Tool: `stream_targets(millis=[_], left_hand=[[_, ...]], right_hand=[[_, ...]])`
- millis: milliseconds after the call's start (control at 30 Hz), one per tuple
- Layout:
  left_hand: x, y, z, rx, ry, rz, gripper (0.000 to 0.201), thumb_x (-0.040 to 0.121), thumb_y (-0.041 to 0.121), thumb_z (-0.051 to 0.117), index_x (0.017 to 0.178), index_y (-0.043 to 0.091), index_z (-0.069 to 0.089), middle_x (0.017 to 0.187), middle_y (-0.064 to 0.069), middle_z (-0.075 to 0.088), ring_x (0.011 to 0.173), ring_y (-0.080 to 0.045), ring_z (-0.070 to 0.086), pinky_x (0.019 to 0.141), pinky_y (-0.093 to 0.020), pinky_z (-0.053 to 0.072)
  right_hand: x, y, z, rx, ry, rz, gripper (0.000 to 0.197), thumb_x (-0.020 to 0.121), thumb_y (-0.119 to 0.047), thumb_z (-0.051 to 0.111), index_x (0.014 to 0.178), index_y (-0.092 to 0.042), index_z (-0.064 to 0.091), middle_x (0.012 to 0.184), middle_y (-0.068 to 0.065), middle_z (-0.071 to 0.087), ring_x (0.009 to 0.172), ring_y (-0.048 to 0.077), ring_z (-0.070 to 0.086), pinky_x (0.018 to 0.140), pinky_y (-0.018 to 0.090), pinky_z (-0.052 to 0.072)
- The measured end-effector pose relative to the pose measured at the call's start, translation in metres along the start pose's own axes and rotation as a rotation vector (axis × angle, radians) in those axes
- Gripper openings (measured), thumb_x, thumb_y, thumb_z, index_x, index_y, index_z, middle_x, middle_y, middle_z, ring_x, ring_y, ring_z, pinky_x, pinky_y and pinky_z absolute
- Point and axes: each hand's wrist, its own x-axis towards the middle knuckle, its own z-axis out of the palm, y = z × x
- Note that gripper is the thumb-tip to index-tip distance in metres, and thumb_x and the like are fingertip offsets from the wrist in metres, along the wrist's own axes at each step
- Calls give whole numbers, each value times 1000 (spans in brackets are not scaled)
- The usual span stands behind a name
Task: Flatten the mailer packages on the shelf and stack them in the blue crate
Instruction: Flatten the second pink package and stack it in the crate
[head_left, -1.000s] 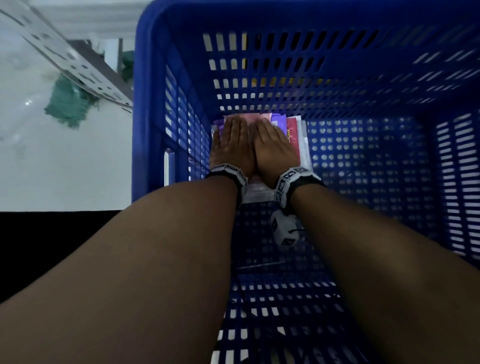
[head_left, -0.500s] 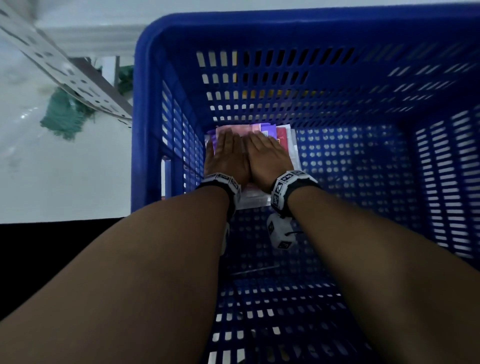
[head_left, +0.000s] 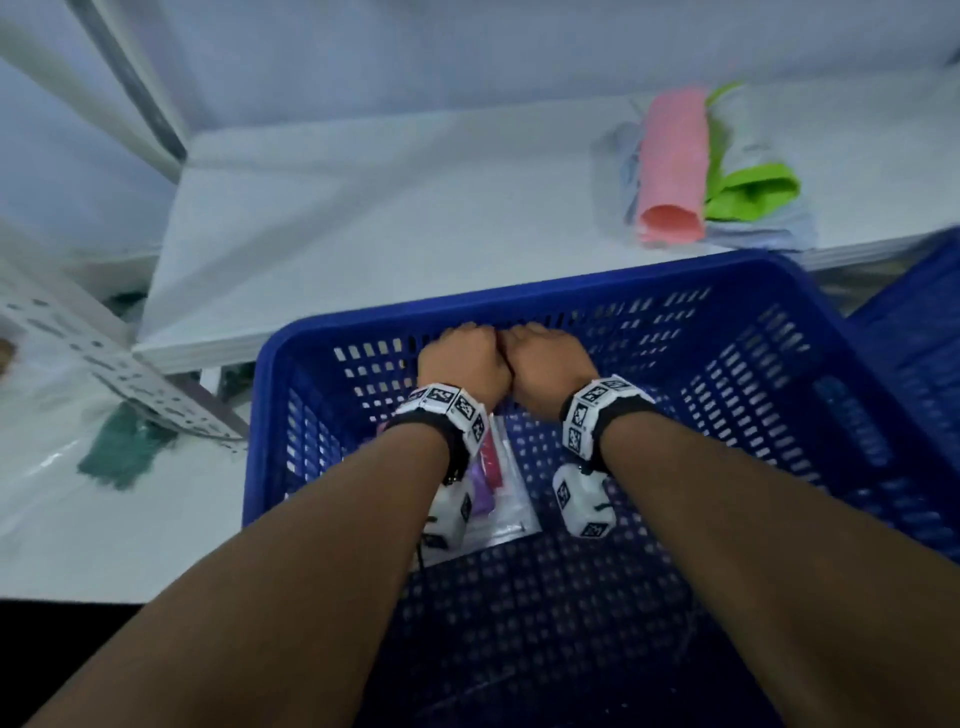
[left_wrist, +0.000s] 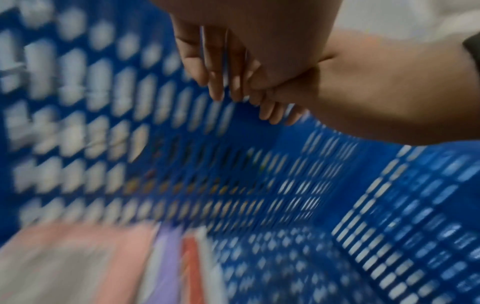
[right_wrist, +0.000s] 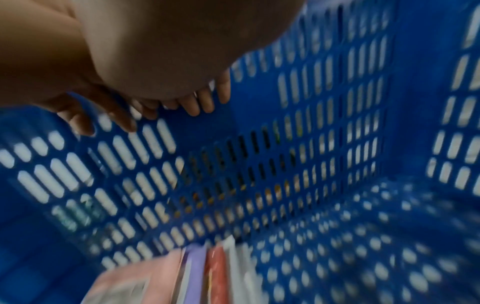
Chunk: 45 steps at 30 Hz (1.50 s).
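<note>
The blue crate (head_left: 571, 283) stands below the white shelf (head_left: 363, 223). A flat stack of mailers (head_left: 501, 483), pink, purple, red and clear, lies on its floor at the far left; it also shows in the wrist views (left_wrist: 78, 257) (right_wrist: 182, 273). My left hand (head_left: 462, 358) and right hand (head_left: 550, 364) hover side by side near the crate's far wall, well above the stack. Their fingers (left_wrist: 215, 82) (right_wrist: 197, 98) hang loose and hold nothing. On the shelf at the right lie a rolled pink mailer (head_left: 672, 166), a green one (head_left: 748, 189) and pale blue ones beneath.
A perforated metal bracket (head_left: 104, 364) and a green item in clear plastic (head_left: 124, 457) lie at the left. A second blue crate (head_left: 924, 322) shows at the right edge. A grey upright post (head_left: 130, 78) stands at the shelf's back left.
Both hands have lifted off the mailer stack and risen toward the crate's far rim. The head view has tilted up, bringing the shelf and its mailers into sight.
</note>
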Motion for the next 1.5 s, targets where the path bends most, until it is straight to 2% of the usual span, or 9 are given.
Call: stream_targets(millis=[167, 367, 567, 767, 933, 1067, 1167, 1267, 1500], left_hand=[[30, 61, -39, -60, 151, 100, 23, 94, 33, 45, 101, 18, 60, 100, -5, 68, 90, -29, 64, 66, -32, 39], [75, 119, -57, -147, 198, 156, 43, 95, 45, 49, 125, 16, 54, 117, -4, 64, 105, -25, 62, 77, -35, 45], [104, 152, -54, -100, 137, 112, 44, 93, 52, 49, 113, 14, 52, 106, -4, 59, 93, -26, 59, 70, -33, 38], [117, 159, -51, -83, 148, 51, 15, 94, 19, 46, 84, 17, 56, 87, -4, 65, 69, -25, 53, 60, -30, 35], [104, 119, -74, -149, 200, 64, 24, 93, 24, 45, 79, 12, 60, 73, -1, 57, 65, -26, 54, 54, -27, 31], [100, 38, -101, -178, 177, -45, 21, 91, 15, 45, 90, 16, 65, 88, -2, 61, 76, -25, 55, 66, -30, 41], [94, -41, -112, -287, 105, -95, 28, 89, 6, 44, 87, 18, 70, 94, -7, 71, 78, -25, 67, 72, -34, 57], [86, -100, -114, -326, 20, -133, 29, 91, 0, 48, 92, 11, 75, 96, -14, 73, 85, -32, 70, 79, -45, 60], [80, -158, -113, -412, 139, -114, 29, 89, -1, 51, 97, 10, 77, 93, -11, 73, 79, -26, 67, 74, -31, 55]], right_hand=[[-27, 50, -70, -136, 284, 49, 18, 86, -17, 55, 103, -11, 60, 95, 10, 65, 87, 32, 61, 60, 34, 31], [-47, 112, -100, -86, 579, 242, 30, 88, -17, 58, 117, -11, 55, 109, 11, 56, 96, 32, 56, 59, 39, 46], [-51, 153, -92, -10, 549, 438, 41, 94, -28, 60, 129, -12, 47, 122, 11, 54, 106, 30, 56, 66, 38, 41], [-35, 163, -86, 98, 524, 519, 37, 96, -35, 57, 124, -12, 49, 119, 9, 60, 101, 31, 61, 70, 38, 46], [-18, 131, -83, 74, 633, 386, 30, 95, -32, 51, 116, -11, 55, 115, 10, 57, 104, 31, 56, 67, 37, 49], [-4, 89, -77, 92, 626, 183, 69, 83, -57, 58, 136, -14, 46, 144, 10, 40, 128, 31, 43, 90, 42, 46], [13, 55, -74, 66, 587, 61, 70, 86, -57, 47, 142, -15, 42, 152, 11, 34, 136, 32, 37, 104, 48, 40], [36, 26, -77, 114, 610, 82, 63, 89, -50, 44, 141, -14, 43, 151, 11, 36, 137, 31, 36, 105, 48, 38], [88, -14, -65, 259, 464, 204, 57, 97, -48, 41, 143, -16, 42, 148, 9, 43, 138, 27, 34, 107, 49, 39]])
